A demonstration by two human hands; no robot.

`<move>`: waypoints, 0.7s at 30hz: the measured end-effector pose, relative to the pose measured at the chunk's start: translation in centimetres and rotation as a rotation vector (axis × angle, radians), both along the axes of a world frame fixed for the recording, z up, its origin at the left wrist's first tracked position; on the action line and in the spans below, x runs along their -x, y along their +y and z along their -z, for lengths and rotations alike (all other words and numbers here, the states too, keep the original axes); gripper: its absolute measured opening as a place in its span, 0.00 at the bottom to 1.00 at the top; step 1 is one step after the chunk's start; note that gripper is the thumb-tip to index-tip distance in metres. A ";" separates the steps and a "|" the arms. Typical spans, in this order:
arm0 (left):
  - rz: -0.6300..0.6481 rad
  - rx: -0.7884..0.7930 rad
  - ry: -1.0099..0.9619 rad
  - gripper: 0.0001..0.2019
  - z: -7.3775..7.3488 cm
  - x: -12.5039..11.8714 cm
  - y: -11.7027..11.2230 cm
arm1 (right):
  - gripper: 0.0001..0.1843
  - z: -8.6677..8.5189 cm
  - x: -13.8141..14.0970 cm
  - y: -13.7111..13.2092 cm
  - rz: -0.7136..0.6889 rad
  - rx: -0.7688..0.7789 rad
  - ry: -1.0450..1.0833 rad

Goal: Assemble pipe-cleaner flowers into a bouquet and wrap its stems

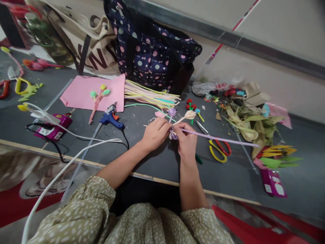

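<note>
Both my hands meet over the dark grey table point(157, 166), pinching a small paper flower sprig point(175, 125). My left hand point(154, 134) is closed on its stem, below a purple bud point(172, 112) and a cream bud point(190, 114). My right hand point(186, 140) is closed on a long lilac paper strip point(223, 139) that runs off to the right from the stem. A purple curl of strip sits between my fingertips.
A blue glue gun point(110, 118) and a pink paper sheet point(87, 93) with a finished sprig lie to the left. Coloured paper strips point(149, 95), a polka-dot bag point(152, 51), red-and-yellow scissors point(219, 149), dried husks point(248, 125) and a magenta box point(53, 127) crowd the table.
</note>
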State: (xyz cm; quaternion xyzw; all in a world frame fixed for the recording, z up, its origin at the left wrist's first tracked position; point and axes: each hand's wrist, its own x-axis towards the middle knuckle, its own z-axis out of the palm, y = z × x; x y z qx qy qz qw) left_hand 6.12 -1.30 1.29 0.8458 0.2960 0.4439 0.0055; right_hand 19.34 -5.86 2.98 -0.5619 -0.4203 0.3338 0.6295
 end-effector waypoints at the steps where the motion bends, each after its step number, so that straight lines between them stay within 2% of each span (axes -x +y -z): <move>1: 0.000 0.002 -0.012 0.07 0.0 0.1 0.0 | 0.05 0.0 0.1 0.0 -0.008 -0.002 0.001; 6: 0.063 0.104 -0.142 0.07 0.3 0.3 0.1 | 0.05 -0.1 0.4 0.0 -0.017 -0.053 0.055; 12: 0.170 0.284 -0.357 0.07 0.2 0.1 0.1 | 0.05 -0.2 0.6 0.0 -0.025 -0.013 0.092; 17: 0.205 0.558 -0.522 0.07 -0.5 -0.1 0.2 | 0.06 -0.4 0.4 0.2 -0.027 -0.022 0.054; 21: 0.270 0.863 -0.666 0.08 -0.3 -0.2 0.6 | 0.05 -0.4 0.1 0.3 -0.055 -0.055 0.006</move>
